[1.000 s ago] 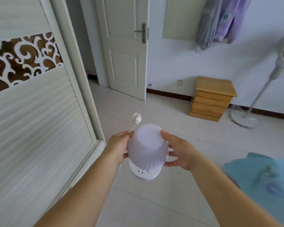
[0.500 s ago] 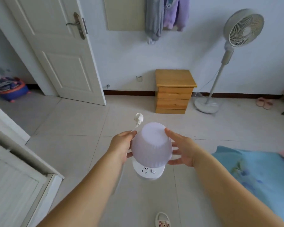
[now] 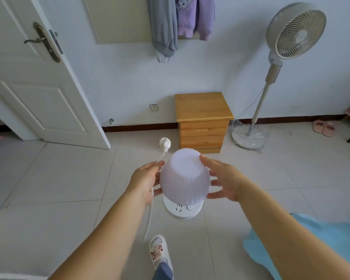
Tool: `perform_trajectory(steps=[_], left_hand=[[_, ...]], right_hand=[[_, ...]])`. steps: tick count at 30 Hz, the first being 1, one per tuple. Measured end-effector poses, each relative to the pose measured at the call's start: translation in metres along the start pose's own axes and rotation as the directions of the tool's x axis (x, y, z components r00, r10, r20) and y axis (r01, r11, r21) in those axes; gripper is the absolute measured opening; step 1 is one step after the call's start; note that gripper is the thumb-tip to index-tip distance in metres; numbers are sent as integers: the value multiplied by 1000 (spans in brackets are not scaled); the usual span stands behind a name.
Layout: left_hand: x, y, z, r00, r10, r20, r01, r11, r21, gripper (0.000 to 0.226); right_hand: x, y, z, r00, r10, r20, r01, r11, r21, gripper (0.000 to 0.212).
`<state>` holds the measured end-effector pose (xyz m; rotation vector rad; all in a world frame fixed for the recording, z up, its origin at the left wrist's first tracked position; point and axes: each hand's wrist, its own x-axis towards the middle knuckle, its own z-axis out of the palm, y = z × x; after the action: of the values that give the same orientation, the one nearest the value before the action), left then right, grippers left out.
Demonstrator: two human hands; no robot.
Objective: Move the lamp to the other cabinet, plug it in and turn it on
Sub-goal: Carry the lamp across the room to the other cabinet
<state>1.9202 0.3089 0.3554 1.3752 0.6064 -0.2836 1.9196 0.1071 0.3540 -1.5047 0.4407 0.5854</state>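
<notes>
Pale lilac and ribbed, the lamp (image 3: 185, 178) hangs in the air in front of me, shade tilted toward the far wall, white base (image 3: 183, 210) nearest my body. My left hand (image 3: 147, 181) presses the shade's left side and also pinches the white cord (image 3: 150, 217), so the plug (image 3: 165, 143) sticks up past my fingertips. My right hand (image 3: 223, 179) cups the right side, fingers spread. Both arms reach forward, slightly bent. Compared with half a second ago, the wooden cabinet (image 3: 203, 120) and wall socket (image 3: 154, 107) sit larger and nearer centre, and the fan (image 3: 295, 31) has slid rightward.
</notes>
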Motion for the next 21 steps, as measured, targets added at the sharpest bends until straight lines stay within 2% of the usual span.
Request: perform_trajectory(steps=[3, 8, 16, 21], left_hand=[[62, 32, 15, 1000, -6, 23, 6, 1000, 4, 17], [155, 88, 40, 999, -25, 46, 26, 1000, -14, 10], [273, 159, 91, 999, -39, 36, 39, 999, -6, 7], [358, 191, 138, 996, -90, -3, 90, 996, 6, 7]], right_hand=[[55, -35, -5, 999, 3, -32, -3, 1000, 19, 46], [138, -99, -10, 998, -15, -67, 18, 999, 47, 34], [250, -176, -35, 994, -9, -110, 18, 996, 86, 30], [344, -223, -72, 995, 35, -93, -28, 997, 75, 47]])
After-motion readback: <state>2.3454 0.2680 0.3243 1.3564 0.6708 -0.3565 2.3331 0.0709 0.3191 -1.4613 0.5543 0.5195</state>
